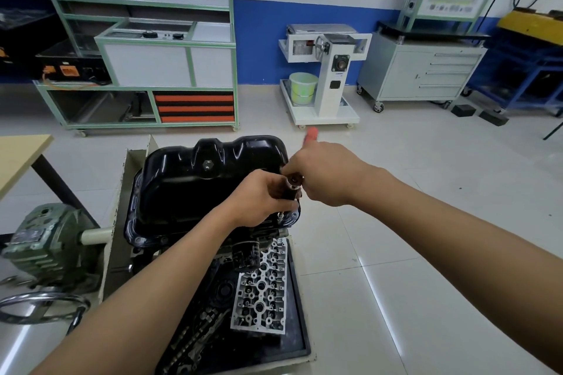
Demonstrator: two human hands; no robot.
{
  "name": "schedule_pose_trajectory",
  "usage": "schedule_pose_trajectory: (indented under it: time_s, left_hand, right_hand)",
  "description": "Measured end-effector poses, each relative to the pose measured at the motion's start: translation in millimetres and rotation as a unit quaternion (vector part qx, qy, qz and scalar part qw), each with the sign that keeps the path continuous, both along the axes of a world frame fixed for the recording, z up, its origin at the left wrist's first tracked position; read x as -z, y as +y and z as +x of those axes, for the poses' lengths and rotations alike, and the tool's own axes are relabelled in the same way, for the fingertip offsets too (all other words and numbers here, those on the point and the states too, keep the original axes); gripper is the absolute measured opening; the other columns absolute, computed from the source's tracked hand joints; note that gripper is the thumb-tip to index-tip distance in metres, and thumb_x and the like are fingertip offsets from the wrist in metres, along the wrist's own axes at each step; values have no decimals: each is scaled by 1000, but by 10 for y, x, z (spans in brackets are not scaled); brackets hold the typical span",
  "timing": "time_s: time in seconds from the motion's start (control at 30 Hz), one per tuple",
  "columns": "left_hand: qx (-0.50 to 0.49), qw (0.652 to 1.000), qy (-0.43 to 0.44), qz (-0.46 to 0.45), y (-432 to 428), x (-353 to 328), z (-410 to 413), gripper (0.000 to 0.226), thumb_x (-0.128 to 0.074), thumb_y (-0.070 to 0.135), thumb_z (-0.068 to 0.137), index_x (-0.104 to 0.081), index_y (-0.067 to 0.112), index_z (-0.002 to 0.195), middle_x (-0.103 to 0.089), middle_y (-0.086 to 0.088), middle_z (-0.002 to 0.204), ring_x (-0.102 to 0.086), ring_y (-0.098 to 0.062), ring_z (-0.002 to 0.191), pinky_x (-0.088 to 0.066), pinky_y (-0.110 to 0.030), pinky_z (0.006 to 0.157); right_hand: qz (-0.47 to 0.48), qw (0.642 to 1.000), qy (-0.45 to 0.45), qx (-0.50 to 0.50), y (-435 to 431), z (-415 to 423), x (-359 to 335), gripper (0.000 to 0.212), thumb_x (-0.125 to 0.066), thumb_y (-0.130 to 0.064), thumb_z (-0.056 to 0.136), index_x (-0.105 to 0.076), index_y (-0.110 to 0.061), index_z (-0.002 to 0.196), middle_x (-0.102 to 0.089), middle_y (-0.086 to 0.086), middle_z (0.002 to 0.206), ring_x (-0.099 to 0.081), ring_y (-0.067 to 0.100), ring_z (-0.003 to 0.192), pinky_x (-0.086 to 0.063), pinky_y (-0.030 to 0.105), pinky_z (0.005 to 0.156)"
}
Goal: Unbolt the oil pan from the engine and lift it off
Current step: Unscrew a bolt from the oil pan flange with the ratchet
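Head view: the oil pan [198, 188] sits belly-up on the engine [262, 231] at frame centre, not yet lifted. It's glossy black pressed steel w/ rounded ribs and a hex drain plug [207, 165] near its 12 o'clock wall. Both hands meet at the pan's 4 o'clock corner. The left hand [259, 197] curls round the dark socket stem [293, 188], prob. to keep it square on a bolt hidden beneath. The right hand [323, 173] grips the ratchet handle, red tip [311, 134] poking toward 12 — leverage for turning. At 6 o'clock a pale cast cylinder head [262, 289] lies in a black tray [300, 335].
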State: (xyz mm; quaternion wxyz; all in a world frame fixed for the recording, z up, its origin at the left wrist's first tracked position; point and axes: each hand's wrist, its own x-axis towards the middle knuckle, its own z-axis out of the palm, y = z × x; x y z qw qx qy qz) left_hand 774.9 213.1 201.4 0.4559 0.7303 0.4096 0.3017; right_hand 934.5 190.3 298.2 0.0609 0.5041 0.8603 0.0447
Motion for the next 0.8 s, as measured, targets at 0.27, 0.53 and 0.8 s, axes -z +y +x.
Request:
schedule_pose_trajectory:
  time_s: [0.27,0.53,0.8]
  left_hand:
    - [-24,998,-20,47,7,74,68,11,-79,1,86,-78,7,94,-77,-5,85,-69,-8,77,-54,-21,77]
    - [-62,996,1,66,26,70,110,21,-82,5,83,-73,24,77,-69,1,70,-57,-9,63,-52,-36,63]
    - [2,1000,-28,-4,17,12,-6,24,-79,-4,83,-74,11,100,-79,0,93,-75,-16,92,-58,-25,86]
  right_hand:
    - [-9,981,118,155,-14,22,60,42,-69,-45,78,-40,-19,61,-45,0,64,-45,17,52,-25,26,47]
    - [-39,963,176,202,25,-15,86,49,-72,-54,76,-43,-18,59,-52,-1,55,-52,19,53,-30,26,48]
    - [-33,994,73,79,3,-10,-74,26,-71,-13,84,-75,-31,104,-61,2,86,-63,27,82,-53,34,65]
